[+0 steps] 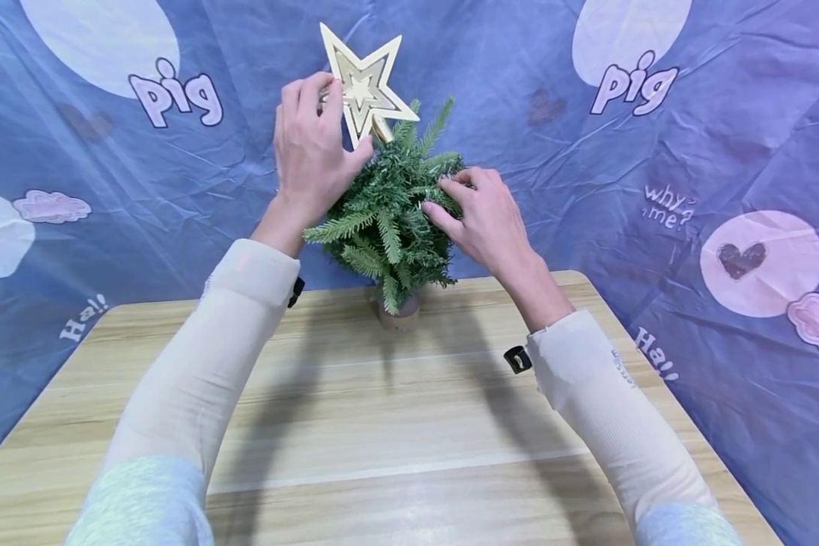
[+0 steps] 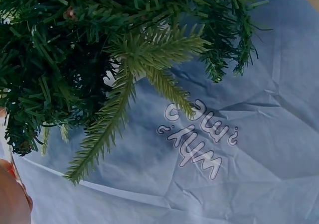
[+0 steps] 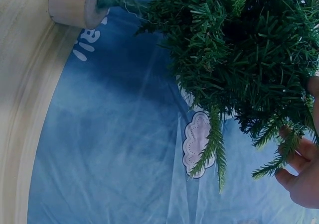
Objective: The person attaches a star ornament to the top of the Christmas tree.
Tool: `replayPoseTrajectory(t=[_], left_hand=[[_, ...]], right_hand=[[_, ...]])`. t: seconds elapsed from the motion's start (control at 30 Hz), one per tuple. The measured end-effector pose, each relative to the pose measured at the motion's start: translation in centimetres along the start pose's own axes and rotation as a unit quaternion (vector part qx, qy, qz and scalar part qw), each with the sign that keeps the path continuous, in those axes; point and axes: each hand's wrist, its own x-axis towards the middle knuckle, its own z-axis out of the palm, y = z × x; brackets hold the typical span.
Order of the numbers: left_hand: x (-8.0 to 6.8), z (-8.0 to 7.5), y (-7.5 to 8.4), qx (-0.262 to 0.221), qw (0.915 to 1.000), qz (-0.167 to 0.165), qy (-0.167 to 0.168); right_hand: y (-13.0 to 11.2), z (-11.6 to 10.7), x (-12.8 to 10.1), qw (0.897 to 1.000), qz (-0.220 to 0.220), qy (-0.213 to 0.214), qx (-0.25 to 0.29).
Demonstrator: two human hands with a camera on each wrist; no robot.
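Observation:
A small artificial Christmas tree [image 1: 389,220] with green branches stands upright on a round wooden base [image 1: 400,317]. At its top a pale gold star [image 1: 382,102] leans to the left on a short gold stem [image 1: 382,130]. My left hand [image 1: 314,136] holds the star by its left side, fingers bent at the edge and thumb near the lowest point. On the tree's right side, my right hand [image 1: 484,216] grips among the upper branches with bent fingers and thumb. The right wrist view shows those fingers [image 3: 294,159] around the branch tips; their ends are partly hidden by needles.
The tree stands near the back edge of a light wooden table [image 1: 382,425]. Behind and beside the table hangs a creased blue cloth [image 1: 505,68] with printed words and pale circles. Black straps or clips show at both sleeve cuffs.

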Motion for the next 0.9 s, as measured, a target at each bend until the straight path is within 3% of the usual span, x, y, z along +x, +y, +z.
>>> replayPoseTrajectory(t=[0.53, 0.73, 0.9], left_hand=[[-0.51, -0.13, -0.72, -0.012, 0.9948, 0.099, 0.019], [-0.54, -0.23, -0.65, -0.007, 0.9929, 0.117, 0.022], [-0.58, -0.54, -0.8, -0.008, 0.9931, 0.117, 0.004]], right_hand=[[-0.38, -0.04, -0.15, 1.0, 0.012, -0.003, -0.001], [-0.63, -0.21, -0.27, 1.0, 0.016, -0.005, 0.004], [-0.79, -0.08, -0.25, 1.0, 0.024, -0.01, 0.009]])
